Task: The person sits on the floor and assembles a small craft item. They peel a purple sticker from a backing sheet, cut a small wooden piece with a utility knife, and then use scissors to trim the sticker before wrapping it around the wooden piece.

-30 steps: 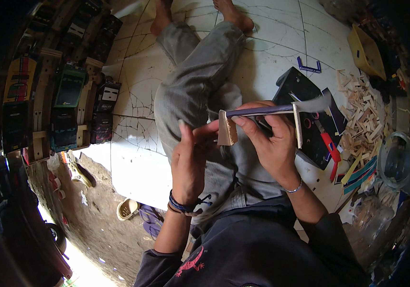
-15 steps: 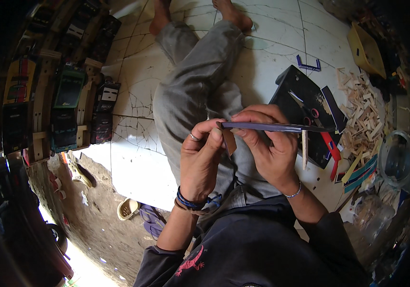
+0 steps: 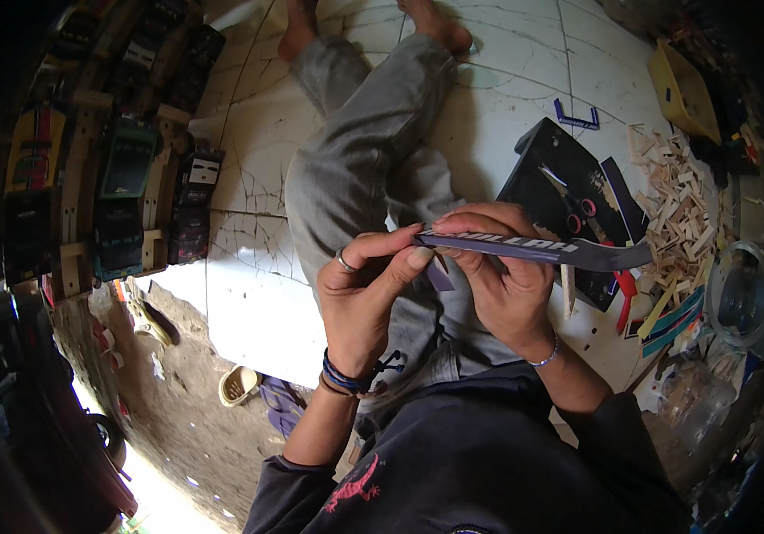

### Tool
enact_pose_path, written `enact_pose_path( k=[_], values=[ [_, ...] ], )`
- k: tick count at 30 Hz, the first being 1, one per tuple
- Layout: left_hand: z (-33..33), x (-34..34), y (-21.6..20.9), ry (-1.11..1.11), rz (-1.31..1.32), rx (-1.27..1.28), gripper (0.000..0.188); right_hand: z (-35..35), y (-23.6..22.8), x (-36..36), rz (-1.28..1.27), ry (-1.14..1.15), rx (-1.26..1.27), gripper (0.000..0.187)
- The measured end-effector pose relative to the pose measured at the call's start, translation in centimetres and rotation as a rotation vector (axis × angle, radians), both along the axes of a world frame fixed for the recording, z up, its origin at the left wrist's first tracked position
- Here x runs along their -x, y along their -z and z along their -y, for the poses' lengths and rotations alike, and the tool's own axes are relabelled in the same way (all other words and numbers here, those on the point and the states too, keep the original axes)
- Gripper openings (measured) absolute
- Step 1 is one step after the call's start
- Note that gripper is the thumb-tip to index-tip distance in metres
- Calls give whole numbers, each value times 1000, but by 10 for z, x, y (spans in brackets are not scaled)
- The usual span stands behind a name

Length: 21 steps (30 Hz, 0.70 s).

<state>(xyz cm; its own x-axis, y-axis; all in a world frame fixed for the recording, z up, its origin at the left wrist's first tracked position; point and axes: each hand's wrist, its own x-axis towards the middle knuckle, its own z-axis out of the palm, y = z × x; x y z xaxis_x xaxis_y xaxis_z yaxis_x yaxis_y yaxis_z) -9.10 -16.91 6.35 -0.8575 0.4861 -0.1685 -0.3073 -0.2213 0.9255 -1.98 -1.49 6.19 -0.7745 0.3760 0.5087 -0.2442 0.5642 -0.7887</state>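
A long dark purple strip with pale lettering [image 3: 609, 257] spans both hands above my lap, its free right end curving off to the side. My left hand [image 3: 360, 298] is closed, thumb and index finger pinching the strip's left end. A short purple flap [image 3: 441, 274] hangs down between the hands. My right hand [image 3: 516, 289] grips the strip near its middle, fingers on the far side and thumb on the near side. Beneath the strip, right of that hand, a thin wooden stick [image 3: 568, 289] points down; how it is joined is hidden.
Scissors [image 3: 569, 200] lie on a black box-like surface [image 3: 538, 160] at right. Beyond are a purple U-shaped piece [image 3: 577, 118], heaped wood offcuts [image 3: 680, 196], a yellow container [image 3: 680, 93], a red-handled tool [image 3: 625, 289] and a clear round container [image 3: 738, 294]. Dark boxy models [image 3: 119, 236] line the left.
The strip has rolled from edge-on, so its lettered face now shows, and its right end sits a little lower. My left hand has shifted slightly with it.
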Motion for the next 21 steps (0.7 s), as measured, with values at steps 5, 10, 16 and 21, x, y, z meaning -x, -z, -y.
enact_pose_path(
  k=[5, 10, 16, 21],
  values=[
    [4, 1, 3, 76, 132, -150, 19, 5, 6, -4, 8, -54, 109, 17],
    [12, 17, 5, 266, 125, -174, 19, -1, 12, -8, 18, -285, 350, 22],
    [16, 18, 3, 339, 230, -230, 18, -10, 17, -10, 136, -356, 351, 21],
    [14, 9, 4, 277, 87, -217, 21, -5, 22, -9, 107, -385, 492, 21]
  ],
)
